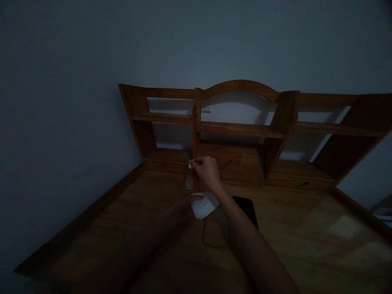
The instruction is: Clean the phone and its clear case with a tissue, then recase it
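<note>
My right hand (208,170) is closed, thumb and fingers pinching a small white cap (190,164). Just below that cap, a small clear bottle (189,183) stands upright on the wooden desk (147,212); a gap shows between the two. Nearer to me, my left hand (185,207) grips a folded white cloth (204,205), perhaps paper tissue, with the thumb on top. Its other fingers are mostly hidden under the cloth. A dark flat object (246,209) lies on the desk, partly behind my right forearm.
A wooden shelf unit (241,130) rises along the back of the desk, against the wall (232,45). A thin cable (228,164) hangs before its middle panel, and a thin looped line (211,245) lies under my arms. The room is dim.
</note>
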Demonstrator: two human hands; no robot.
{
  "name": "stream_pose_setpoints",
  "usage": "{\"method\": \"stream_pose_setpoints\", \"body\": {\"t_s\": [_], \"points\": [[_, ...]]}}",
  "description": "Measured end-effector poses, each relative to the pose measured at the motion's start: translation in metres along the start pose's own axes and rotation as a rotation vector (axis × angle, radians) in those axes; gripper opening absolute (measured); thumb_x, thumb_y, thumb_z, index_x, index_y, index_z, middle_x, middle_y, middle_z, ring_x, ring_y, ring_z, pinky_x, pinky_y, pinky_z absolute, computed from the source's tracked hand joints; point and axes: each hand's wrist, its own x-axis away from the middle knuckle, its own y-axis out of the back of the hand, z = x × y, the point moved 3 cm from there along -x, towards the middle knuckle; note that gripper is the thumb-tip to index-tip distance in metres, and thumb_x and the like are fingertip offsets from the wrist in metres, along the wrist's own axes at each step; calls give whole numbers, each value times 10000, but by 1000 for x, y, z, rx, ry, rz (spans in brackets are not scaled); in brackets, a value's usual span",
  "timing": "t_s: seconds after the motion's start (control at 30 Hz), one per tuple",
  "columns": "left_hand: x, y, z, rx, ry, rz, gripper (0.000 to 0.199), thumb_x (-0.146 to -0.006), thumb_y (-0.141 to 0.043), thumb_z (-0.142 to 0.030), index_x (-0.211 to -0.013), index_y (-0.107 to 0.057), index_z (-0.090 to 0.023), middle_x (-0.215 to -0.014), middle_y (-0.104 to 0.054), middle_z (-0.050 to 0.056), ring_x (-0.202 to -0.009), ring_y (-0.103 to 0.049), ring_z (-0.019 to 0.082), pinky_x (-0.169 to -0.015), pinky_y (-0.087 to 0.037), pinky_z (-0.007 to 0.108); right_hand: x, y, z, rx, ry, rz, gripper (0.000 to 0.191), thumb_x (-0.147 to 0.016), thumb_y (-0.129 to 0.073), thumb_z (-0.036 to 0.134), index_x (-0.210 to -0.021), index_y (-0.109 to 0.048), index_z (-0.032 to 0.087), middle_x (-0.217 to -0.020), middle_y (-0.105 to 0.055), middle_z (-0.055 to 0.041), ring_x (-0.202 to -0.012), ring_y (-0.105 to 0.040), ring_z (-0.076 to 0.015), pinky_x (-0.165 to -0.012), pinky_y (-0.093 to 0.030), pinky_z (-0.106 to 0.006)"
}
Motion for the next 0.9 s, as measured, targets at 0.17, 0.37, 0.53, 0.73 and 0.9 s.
{"method": "stream_pose_setpoints", "body": {"t_s": [0.17, 0.37, 0.53, 0.73, 0.9], "points": [[-3, 0, 5, 139, 34, 30, 389, -738, -685, -265, -1107, -626, -155, -1107, -678, 72, -1084, -610, 232, -937, -471, 298, -7, 45, 7, -60, 37, -68, 286, -908, -550, 371, -970, -750, 176, -866, -745, -69, -804, -678, -199, -690, -449, -262], [5, -13, -3, 159, 30, 55, 363, -720, -696, -193, -1078, -639, -173, -1082, -694, 55, -1139, -583, 254, -968, -454, 320, -5, 85, 4, -172, 113, 78, 225, -837, -613, 328, -858, -767, 164, -810, -741, -41, -740, -655, -168, -632, -443, -233], [10, -19, -8, 169, -42, 81, 390, -719, -701, -162, -1101, -626, -181, -1133, -675, 50, -1113, -597, 260, -977, -455, 345, -2, 86, -8, -196, 82, 332, 268, -810, -630, 382, -825, -768, 153, -625, -689, -13, -528, -576, -109, -486, -394, -195], [14, -23, -12, 185, -25, 92, 452, -724, -699, -162, -1166, -603, -171, -1155, -664, 70, -1113, -600, 238, -996, -448, 329, 2, 79, -15, -158, 68, 507, 225, -797, -656, 341, -763, -776, 153, -505, -631, 5, -456, -549, -93, -453, -384, -182], [15, -26, -13, 199, -43, 77, 370, -761, -676, -171, -1128, -632, -180, -1140, -675, 45, -1137, -587, 241, -1002, -446, 320, 3, 79, -17, -131, 64, 552, 206, -796, -656, 320, -743, -777, 162, -477, -611, 15, -431, -532, -86, -426, -361, -175]]}}
